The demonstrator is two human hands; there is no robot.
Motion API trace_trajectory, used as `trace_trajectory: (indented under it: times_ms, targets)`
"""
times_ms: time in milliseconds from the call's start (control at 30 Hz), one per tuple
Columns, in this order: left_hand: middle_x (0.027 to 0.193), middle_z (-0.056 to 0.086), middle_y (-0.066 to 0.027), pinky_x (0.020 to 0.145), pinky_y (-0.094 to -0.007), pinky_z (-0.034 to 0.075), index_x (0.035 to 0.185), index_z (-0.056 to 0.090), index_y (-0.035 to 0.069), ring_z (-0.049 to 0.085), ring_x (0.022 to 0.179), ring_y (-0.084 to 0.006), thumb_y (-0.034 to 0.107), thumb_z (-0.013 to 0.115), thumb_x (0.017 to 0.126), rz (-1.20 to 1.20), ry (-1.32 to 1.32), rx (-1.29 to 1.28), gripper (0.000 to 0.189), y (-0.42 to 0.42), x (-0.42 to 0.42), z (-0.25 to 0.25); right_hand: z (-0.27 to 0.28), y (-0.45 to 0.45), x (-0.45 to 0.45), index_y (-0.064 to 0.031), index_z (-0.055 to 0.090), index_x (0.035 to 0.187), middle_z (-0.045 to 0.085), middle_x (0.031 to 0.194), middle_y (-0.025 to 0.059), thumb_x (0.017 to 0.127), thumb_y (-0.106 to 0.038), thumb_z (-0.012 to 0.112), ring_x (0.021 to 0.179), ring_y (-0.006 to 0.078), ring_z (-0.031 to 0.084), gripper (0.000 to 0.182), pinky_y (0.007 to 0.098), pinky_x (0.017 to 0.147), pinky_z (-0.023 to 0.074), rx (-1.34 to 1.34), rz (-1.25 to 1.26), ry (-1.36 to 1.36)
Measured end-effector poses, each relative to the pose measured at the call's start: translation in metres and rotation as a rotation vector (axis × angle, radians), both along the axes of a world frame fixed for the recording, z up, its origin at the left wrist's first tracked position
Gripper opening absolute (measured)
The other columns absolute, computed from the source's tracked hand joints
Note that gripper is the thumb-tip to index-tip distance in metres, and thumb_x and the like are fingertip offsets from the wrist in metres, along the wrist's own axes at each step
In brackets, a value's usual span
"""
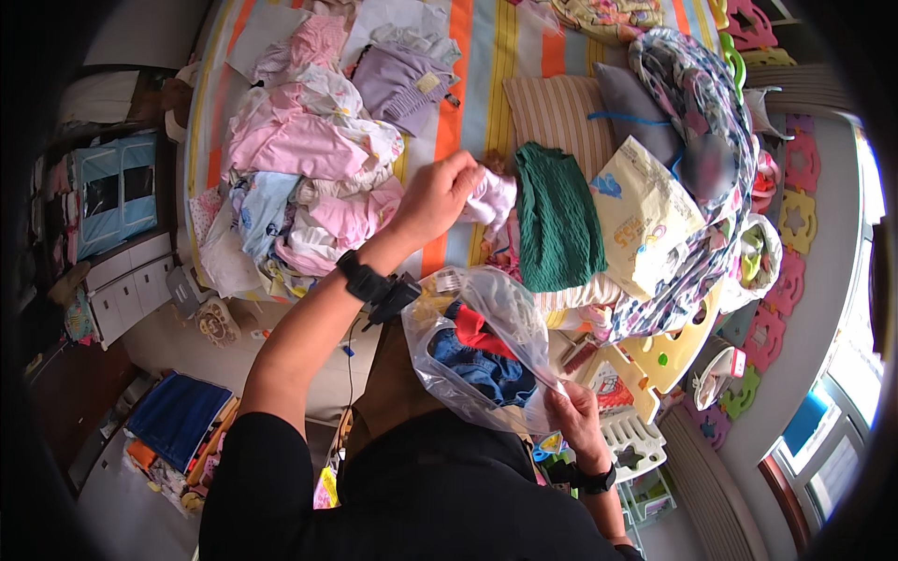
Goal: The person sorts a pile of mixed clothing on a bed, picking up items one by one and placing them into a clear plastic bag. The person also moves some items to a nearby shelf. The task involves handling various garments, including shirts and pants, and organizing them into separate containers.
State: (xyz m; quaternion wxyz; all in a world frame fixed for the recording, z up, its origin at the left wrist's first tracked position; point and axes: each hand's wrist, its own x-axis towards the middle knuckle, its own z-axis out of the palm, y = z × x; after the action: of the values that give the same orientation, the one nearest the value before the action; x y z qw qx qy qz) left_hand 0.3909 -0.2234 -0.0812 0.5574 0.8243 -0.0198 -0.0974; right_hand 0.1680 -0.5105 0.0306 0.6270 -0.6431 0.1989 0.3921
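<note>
My left hand [445, 193] reaches over the bed with its fingers curled at the edge of a small white-and-pink cloth item [491, 200]; whether they grip it is hidden. My right hand [577, 417] pinches the rim of a clear plastic bag [428, 379] held against my lap. Inside the bag lie blue denim [484, 368] and a red cloth piece [477, 331]. Right of the white-and-pink item, a crinkled green garment [558, 217] is spread partly over a striped pillow [554, 116]. A cream-coloured printed package [642, 217] overlaps the pillow area beside it.
Pink, white and blue clothes [302, 140] are heaped on the left of the striped bedsheet [456, 42], near a purple knitted garment [400, 84]. A patterned blanket [708, 84] and grey pillow [628, 105] lie at right. Plastic play-fence panels [673, 350] stand beside the bed.
</note>
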Motion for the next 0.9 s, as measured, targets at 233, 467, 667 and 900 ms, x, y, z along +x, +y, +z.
trace_trajectory:
  times_ms: [233, 467, 667, 900]
  targets:
    - [0.08, 0.063, -0.0055, 0.068, -0.026, 0.048, 0.097, 0.057, 0.002, 0.06, 0.074, -0.0114, 0.017, 0.056, 0.097, 0.109, -0.308, -0.29, 0.015, 0.012, 0.046, 0.104, 0.03, 0.039, 0.048, 0.0015, 0.059, 0.127, 0.042, 0.065, -0.006, 0.101, -0.023, 0.047, 0.056, 0.0028, 0.035, 0.037, 0.0202, 0.051, 0.0319, 0.226, 0.129, -0.059]
    - [0.11, 0.061, -0.0092, 0.085, -0.0333, 0.05, 0.117, 0.057, 0.004, 0.061, 0.099, -0.0196, 0.002, 0.065, 0.081, -0.467, -0.287, -0.905, 0.038, -0.01, 0.016, 0.169, 0.006, 0.026, 0.049, 0.0024, 0.06, 0.125, 0.049, 0.071, -0.0039, 0.1, -0.02, 0.049, 0.06, 0.0053, 0.044, 0.035, 0.0205, 0.056, 0.0366, 0.175, 0.084, 0.01]
    - [0.127, 0.055, -0.0103, 0.087, -0.0281, 0.04, 0.132, 0.049, 0.001, 0.053, 0.107, -0.0204, 0.024, 0.059, 0.094, -0.784, -0.217, -1.85, 0.047, -0.033, -0.008, 0.206, 0.008, 0.04, 0.06, 0.0041, 0.06, 0.123, 0.051, 0.069, -0.0014, 0.098, -0.029, 0.052, 0.057, 0.0077, 0.046, 0.042, 0.0216, 0.052, 0.0362, 0.045, 0.038, 0.024]
    - [0.097, 0.065, -0.0047, 0.075, -0.0261, 0.051, 0.107, 0.063, 0.004, 0.062, 0.086, -0.0115, 0.005, 0.061, 0.086, -0.517, -0.072, -1.195, 0.021, 0.021, 0.045, 0.129, 0.007, 0.044, 0.062, 0.006, 0.059, 0.12, 0.054, 0.066, 0.0015, 0.095, -0.039, 0.056, 0.054, 0.0104, 0.048, 0.052, 0.023, 0.048, 0.0357, 0.049, 0.0, 0.079]
